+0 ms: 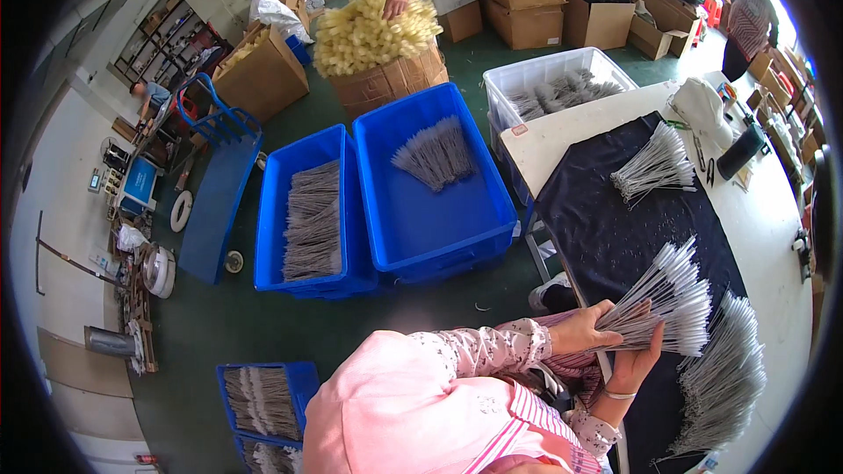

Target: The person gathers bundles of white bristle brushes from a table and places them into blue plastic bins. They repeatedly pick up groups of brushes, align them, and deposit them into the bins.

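Observation:
Both my hands grip one bundle of thin wire brushes (665,298) with white bristle ends, held over the table's near edge. My left hand (581,330) closes on the wire ends from the left, its thumb on top. From below, my right hand (634,367) cups the same bundle, fingers wrapped around it. A dark cloth (580,202) lies beneath on the white table (536,136). Farther up the cloth is a smaller brush pile (656,165), fanned out. To the right of my hands lies a larger brush pile (724,377).
Left of the table stand two blue bins (457,228) (303,285) holding brushes, and a clear bin (562,66). Behind them, a person's hand (397,2) rests on yellow brushes in a carton (391,83). Scissors (709,171) and a dark cylinder (742,154) lie at the table's far end.

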Action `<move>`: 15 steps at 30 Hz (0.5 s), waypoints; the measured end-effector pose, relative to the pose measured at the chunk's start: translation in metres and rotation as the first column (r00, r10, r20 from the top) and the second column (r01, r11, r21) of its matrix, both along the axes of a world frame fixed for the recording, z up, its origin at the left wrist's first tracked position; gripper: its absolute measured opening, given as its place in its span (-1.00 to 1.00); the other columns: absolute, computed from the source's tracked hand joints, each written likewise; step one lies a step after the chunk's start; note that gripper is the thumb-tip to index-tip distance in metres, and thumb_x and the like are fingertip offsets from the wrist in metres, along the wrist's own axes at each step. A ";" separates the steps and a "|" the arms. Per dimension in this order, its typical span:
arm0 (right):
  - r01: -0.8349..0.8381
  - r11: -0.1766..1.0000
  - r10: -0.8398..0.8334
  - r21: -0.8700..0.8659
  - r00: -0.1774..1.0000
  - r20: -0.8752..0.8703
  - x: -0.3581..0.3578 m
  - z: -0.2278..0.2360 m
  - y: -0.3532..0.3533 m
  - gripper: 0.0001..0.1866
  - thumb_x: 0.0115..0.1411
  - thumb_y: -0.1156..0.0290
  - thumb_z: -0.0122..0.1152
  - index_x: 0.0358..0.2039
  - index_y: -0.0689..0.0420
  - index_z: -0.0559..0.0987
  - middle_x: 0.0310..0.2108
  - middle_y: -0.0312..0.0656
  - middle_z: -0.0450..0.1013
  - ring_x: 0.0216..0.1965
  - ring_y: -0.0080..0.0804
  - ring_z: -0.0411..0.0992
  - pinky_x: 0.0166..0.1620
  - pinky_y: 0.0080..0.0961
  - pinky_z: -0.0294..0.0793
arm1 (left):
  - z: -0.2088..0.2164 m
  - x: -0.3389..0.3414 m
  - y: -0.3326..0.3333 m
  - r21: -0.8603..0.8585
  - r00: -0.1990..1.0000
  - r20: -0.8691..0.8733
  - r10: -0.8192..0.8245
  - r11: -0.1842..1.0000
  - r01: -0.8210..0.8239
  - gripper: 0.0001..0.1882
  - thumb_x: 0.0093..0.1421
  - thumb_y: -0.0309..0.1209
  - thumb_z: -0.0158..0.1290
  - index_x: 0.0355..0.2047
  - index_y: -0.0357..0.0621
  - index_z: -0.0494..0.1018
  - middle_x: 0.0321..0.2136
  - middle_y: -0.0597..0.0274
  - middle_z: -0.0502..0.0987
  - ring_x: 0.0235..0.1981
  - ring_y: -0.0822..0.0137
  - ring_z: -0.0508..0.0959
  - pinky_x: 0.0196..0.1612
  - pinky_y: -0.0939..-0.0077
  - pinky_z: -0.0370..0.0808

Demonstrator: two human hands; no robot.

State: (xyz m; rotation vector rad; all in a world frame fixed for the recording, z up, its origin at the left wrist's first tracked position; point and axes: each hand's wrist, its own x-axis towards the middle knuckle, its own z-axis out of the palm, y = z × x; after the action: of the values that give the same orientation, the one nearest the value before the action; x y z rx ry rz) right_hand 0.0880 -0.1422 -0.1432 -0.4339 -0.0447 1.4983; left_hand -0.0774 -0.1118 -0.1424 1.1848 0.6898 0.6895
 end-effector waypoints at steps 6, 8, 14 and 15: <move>0.003 1.000 -0.003 0.008 1.000 -0.005 0.000 -0.003 0.000 -0.59 0.23 0.29 0.10 0.00 0.30 0.40 -0.02 -0.05 0.41 0.04 -0.23 0.34 0.18 -0.18 0.24 | -0.004 0.001 -0.001 0.012 1.000 -0.003 0.017 1.000 -0.017 -0.38 0.08 -0.16 0.23 0.02 -0.25 0.25 -0.15 0.14 0.48 -0.08 0.39 0.42 0.06 0.50 0.31; -0.008 1.000 0.008 0.013 1.000 -0.003 0.001 -0.005 0.000 -0.59 0.23 0.29 0.10 0.00 0.30 0.40 -0.02 -0.04 0.41 0.05 -0.23 0.34 0.19 -0.18 0.23 | -0.004 0.001 -0.001 0.013 1.000 0.008 0.024 1.000 -0.024 -0.37 0.07 -0.17 0.23 0.02 -0.25 0.25 -0.15 0.13 0.49 -0.09 0.39 0.43 0.05 0.50 0.31; -0.017 1.000 0.017 0.006 1.000 -0.013 0.004 -0.010 0.000 -0.60 0.24 0.30 0.09 0.00 0.30 0.40 -0.01 -0.03 0.40 0.06 -0.23 0.33 0.20 -0.18 0.23 | 0.000 -0.002 -0.001 0.011 0.999 -0.005 0.032 0.999 -0.031 -0.38 0.06 -0.18 0.24 0.01 -0.26 0.26 -0.16 0.12 0.50 -0.10 0.38 0.43 0.04 0.49 0.33; -0.014 1.000 0.014 0.002 1.000 -0.014 0.004 -0.010 0.000 -0.60 0.24 0.30 0.09 0.00 0.30 0.40 -0.01 -0.03 0.40 0.06 -0.23 0.33 0.20 -0.18 0.23 | -0.001 -0.001 -0.001 0.015 0.999 -0.003 0.034 0.999 -0.034 -0.38 0.06 -0.18 0.24 0.01 -0.26 0.26 -0.17 0.12 0.50 -0.10 0.38 0.44 0.04 0.49 0.33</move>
State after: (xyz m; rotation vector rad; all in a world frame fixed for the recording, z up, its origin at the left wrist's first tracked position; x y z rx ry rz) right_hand 0.0918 -0.1420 -0.1533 -0.4226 -0.0380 1.5145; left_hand -0.0786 -0.1131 -0.1436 1.1908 0.7103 0.7224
